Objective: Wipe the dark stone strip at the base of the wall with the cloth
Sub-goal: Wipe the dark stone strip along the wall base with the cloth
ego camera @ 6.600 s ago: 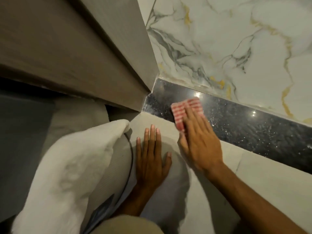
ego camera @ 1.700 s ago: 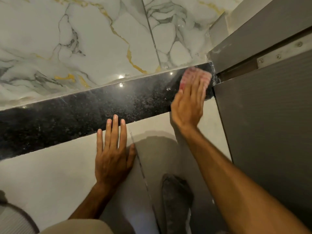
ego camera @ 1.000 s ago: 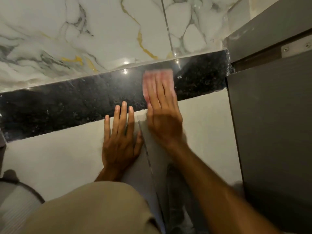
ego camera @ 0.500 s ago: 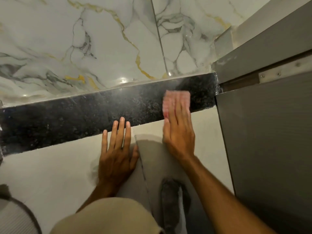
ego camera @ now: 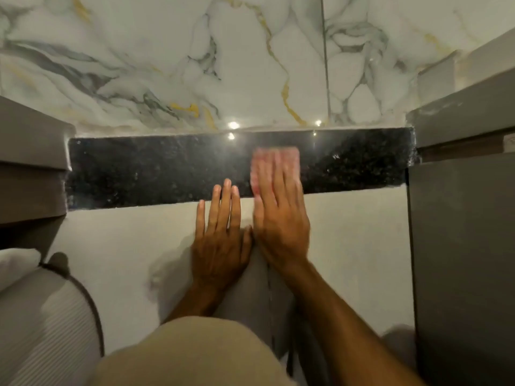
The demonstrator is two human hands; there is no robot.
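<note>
A black speckled stone strip (ego camera: 156,168) runs along the base of the white marble wall (ego camera: 172,59). My right hand (ego camera: 281,218) lies flat with its fingers pressing a pink striped cloth (ego camera: 276,157) against the strip, right of its middle. The cloth is blurred and mostly under my fingers. My left hand (ego camera: 220,235) rests flat on the pale floor (ego camera: 111,240) beside the right hand, fingers spread, fingertips just touching the strip's lower edge.
Grey cabinet panels (ego camera: 462,246) stand at the right and grey wooden ledges (ego camera: 30,162) at the left, closing in both ends of the strip. A white ribbed cushion with a dark cord (ego camera: 41,316) lies at lower left. My beige-clad knee (ego camera: 192,355) fills the bottom.
My right hand has slid the cloth left along the strip, away from the right cabinet, ending beside my left hand. The left hand has stayed planted on the floor.
</note>
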